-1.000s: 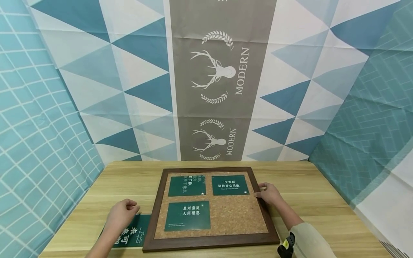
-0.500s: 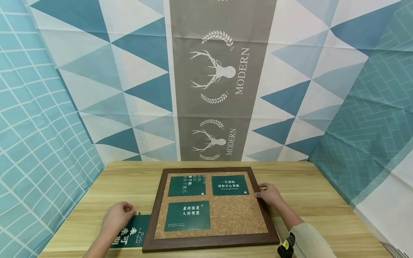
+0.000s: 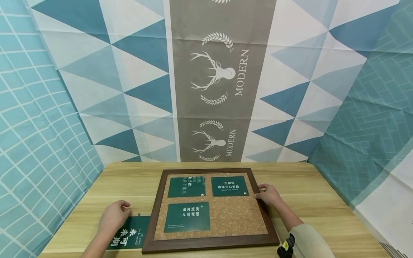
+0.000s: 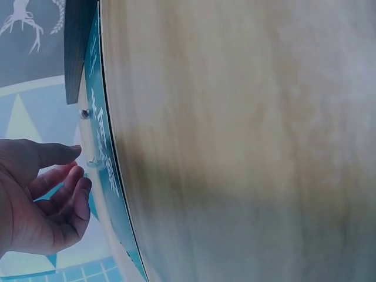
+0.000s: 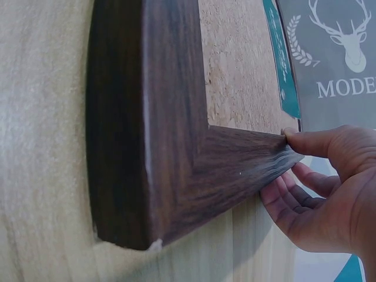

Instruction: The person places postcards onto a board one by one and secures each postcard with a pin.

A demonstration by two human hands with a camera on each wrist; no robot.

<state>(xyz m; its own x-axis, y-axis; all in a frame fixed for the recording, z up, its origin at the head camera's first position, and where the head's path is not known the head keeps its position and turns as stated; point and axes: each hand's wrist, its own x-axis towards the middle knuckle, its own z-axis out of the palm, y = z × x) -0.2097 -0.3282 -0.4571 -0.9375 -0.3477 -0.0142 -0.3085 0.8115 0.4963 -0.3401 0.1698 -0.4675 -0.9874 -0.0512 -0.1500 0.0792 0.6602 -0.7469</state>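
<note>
A corkboard (image 3: 239,218) in a dark brown wooden frame lies on the table, bearing three green cards with white writing. My right hand (image 3: 270,194) grips the frame's right side; in the right wrist view the thumb lies on top and the fingers curl against the outer side. Left of the board, a loose green card (image 3: 133,233) lies partly behind my left hand (image 3: 114,216). That hand hovers over the card's far edge, fingers loosely curled, with a gap between thumb and fingers in the left wrist view. A small push pin (image 3: 139,214) is at the card's far edge.
On the board are an upper left card (image 3: 180,188), an upper right card (image 3: 222,191) and a lower left card (image 3: 175,218). Bare cork shows at lower right. Wooden table (image 3: 129,179) surrounds the board, with a patterned backdrop (image 3: 209,89) behind.
My left hand has shifted left, away from the board, uncovering the push pin and more of the loose card. My right hand stays at the frame, and the board has hardly moved.
</note>
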